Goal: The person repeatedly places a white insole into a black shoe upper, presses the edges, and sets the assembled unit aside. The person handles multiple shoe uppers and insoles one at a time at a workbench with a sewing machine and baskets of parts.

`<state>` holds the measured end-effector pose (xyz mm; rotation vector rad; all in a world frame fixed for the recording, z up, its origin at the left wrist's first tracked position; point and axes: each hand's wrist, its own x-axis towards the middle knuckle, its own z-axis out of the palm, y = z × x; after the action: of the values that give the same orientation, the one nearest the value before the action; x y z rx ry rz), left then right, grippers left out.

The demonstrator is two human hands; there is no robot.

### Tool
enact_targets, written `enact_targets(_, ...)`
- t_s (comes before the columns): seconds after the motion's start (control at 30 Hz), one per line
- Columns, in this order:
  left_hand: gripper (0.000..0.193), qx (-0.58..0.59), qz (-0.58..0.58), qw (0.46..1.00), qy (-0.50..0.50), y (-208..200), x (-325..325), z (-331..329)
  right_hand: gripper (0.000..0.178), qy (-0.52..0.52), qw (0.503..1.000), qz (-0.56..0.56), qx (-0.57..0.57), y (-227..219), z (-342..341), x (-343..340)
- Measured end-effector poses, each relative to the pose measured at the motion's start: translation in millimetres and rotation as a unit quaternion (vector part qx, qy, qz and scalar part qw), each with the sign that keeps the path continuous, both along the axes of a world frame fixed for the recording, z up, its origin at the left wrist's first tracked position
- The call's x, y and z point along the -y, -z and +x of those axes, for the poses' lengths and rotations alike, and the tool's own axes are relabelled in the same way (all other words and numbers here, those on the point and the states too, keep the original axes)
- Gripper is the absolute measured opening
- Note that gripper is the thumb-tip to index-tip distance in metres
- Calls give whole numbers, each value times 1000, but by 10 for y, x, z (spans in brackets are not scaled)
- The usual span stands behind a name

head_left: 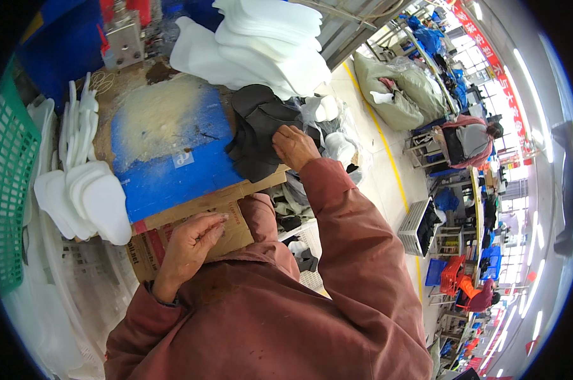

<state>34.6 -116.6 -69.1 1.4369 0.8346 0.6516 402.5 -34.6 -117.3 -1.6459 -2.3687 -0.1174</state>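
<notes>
My right hand (296,147) reaches over to the right edge of the worktop. Its fingers are bent and pinch the edge of a black cut fabric piece (261,117), which lies in a loose pile of similar dark pieces. My left hand (188,250) hovers in front of the near edge, fingers half curled and thumb a little apart, with nothing visible in it. Between the hands and the machine lies a blue board (163,183), its far part coated with pale, crusty residue.
White curved foam pieces are stacked at the back (261,47) and left (87,196). A metal machine part (123,41) stands behind the board. At far left is a green basket (8,171). Plastic bags (340,142) sit right of the pile; people work at benches beyond.
</notes>
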Motion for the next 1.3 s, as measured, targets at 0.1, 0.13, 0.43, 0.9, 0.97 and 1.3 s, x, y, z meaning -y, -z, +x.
enact_targets(0.1,25,-2,5,1000,-10,10,-8,39,12,-10,1000,9,-13,13,29,-31)
enact_targets(0.13,25,0,6,1000,-17,16,-10,46,13,-9,1000,-5,-29,16,43,-40)
enact_targets(0.43,24,-26,16,1000,8,66,16,137,19,-10,994,-49,-97,39,174,-26)
enact_targets(0.9,61,41,190,976,-101,-532,-292,300,17,121,945,188,-236,-1440,-465,312)
enact_targets(0.97,81,43,216,970,-103,-615,-354,453,18,132,925,149,-323,-1464,-709,378)
enact_targets(1.3,78,120,21,986,-115,-630,-546,405,15,61,567,-106,-815,-908,-1518,532)
